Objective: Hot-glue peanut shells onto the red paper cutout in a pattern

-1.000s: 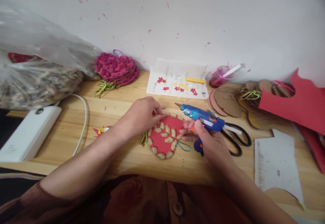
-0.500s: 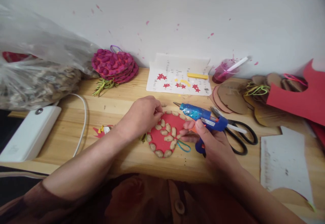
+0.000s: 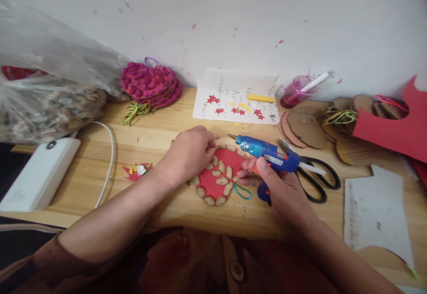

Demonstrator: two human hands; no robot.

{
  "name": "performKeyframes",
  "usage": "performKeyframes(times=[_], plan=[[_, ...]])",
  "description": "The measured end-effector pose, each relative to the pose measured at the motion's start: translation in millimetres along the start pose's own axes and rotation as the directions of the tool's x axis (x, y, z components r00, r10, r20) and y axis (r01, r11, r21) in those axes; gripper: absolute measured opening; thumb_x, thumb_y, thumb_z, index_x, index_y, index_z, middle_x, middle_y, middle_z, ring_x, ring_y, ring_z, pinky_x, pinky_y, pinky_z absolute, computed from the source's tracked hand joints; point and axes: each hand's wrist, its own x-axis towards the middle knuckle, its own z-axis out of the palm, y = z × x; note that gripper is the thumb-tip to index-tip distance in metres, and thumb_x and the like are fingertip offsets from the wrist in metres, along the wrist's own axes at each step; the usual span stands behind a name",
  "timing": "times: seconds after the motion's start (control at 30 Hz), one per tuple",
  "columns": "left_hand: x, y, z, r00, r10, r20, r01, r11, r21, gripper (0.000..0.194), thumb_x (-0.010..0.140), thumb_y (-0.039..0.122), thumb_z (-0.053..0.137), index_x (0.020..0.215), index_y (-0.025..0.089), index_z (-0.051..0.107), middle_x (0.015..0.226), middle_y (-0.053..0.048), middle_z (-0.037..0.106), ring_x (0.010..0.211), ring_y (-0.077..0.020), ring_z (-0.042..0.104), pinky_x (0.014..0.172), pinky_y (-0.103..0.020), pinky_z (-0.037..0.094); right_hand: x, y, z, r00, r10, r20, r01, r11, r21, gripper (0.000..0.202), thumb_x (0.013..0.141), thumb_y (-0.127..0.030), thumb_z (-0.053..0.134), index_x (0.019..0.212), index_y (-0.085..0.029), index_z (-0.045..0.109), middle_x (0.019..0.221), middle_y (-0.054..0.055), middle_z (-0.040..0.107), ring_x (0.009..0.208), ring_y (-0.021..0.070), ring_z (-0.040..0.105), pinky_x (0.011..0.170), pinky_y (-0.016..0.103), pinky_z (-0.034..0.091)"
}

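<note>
On the wooden table lies a red round piece (image 3: pixel 211 184) with peanuts (image 3: pixel 209 201) around its edge and several more across its middle. A teal cord loop (image 3: pixel 243 192) sticks out at its right. My left hand (image 3: pixel 190 155) is over the upper left of the red piece, fingertips pinched at its surface; what they hold, if anything, is hidden. In my right hand (image 3: pixel 276 187) is a blue hot glue gun (image 3: pixel 255 146), gripped by its handle, a white glue stick at its back. Its nozzle points left, above the far edge of the red piece.
Black-handled scissors (image 3: pixel 313 191) lie right of the glue gun. A plastic bag of peanuts (image 3: pixel 50 107) and a white power bank (image 3: pixel 40 174) are at left. Purple discs (image 3: pixel 150 82) and a paper sheet (image 3: pixel 233 89) lie behind. A cup (image 3: pixel 295 94) and cardboard pieces (image 3: pixel 307 127) stand back right.
My left hand has shifted very slightly to the right over the red piece. The glue gun stays nearly where it was in my right hand. The view has moved a little.
</note>
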Motion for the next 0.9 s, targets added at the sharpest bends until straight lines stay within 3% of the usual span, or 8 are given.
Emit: performKeyframes(times=[0.37,0.6,0.7,0.9], plan=[[-0.2,2.1,1.4,1.000,0.003,0.003,-0.003,0.995,0.098,0.016,0.085,0.016,0.056,0.079,0.018,0.070,0.088,-0.006,0.069,0.077,-0.0203,0.064,0.070,-0.032,0.045,1.3,2.7,-0.3,1.000,-0.009,0.008,0.009,1.000,0.000,0.037,0.079,-0.057,0.077,0.086,-0.021,0.074,0.093,0.007,0.074,0.078,0.0201,0.074,0.069,0.032,0.064],[2.2,-6.5,-2.6,0.999,-0.006,-0.044,0.004,0.999,-0.054,0.024,0.093,0.020,0.051,0.102,0.018,0.072,0.098,-0.006,0.075,0.088,-0.0210,0.068,0.082,-0.031,0.050,0.6,1.0,0.7,1.000,-0.007,0.013,0.007,1.000,0.004,0.035,0.081,-0.056,0.076,0.086,-0.022,0.074,0.093,0.005,0.073,0.078,0.0191,0.074,0.071,0.031,0.064],[5.0,-8.8,-3.1,0.999,-0.028,-0.035,0.025,0.998,-0.063,0.029,0.092,0.013,0.046,0.100,0.017,0.074,0.099,-0.006,0.076,0.093,-0.0210,0.069,0.086,-0.031,0.050,0.1,1.5,1.0,1.000,-0.005,0.012,0.005,1.000,0.017,0.033,0.081,-0.055,0.076,0.087,-0.022,0.074,0.091,0.005,0.073,0.078,0.0189,0.073,0.072,0.031,0.064],[6.6,-11.6,-1.0,0.999,0.040,-0.030,-0.041,0.998,-0.055,0.021,0.088,0.019,0.055,0.091,0.018,0.076,0.096,-0.005,0.075,0.087,-0.0207,0.068,0.085,-0.032,0.051,0.5,0.8,2.7,1.000,0.007,-0.016,-0.006,0.999,0.052,0.033,0.080,-0.056,0.076,0.084,-0.023,0.073,0.092,0.005,0.074,0.076,0.0199,0.073,0.068,0.032,0.062]])
